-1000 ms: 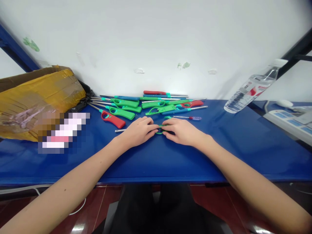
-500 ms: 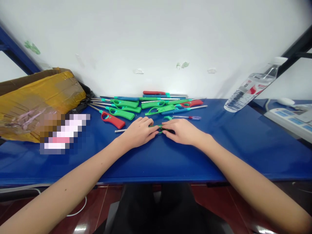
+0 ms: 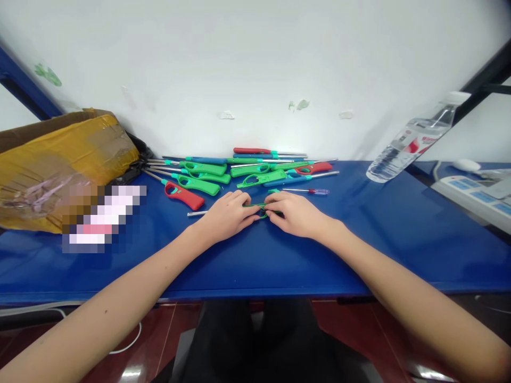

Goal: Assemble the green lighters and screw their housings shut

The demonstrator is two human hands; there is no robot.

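Lighter [image 3: 263, 216], green, partly hidden, between both hands: left hand [image 3: 231, 215] pinching its left part, right hand [image 3: 297, 214] its right; screwdriver [image 3: 309, 191] beyond lighter, rightward on table [image 3: 263, 266].

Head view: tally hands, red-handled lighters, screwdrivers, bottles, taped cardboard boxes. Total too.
Hands: 2
Red-handled lighters: 3
Screwdriver: 1
Bottle: 1
Taped cardboard box: 1
Total: 8

the head camera looks down across the table [image 3: 263, 268].
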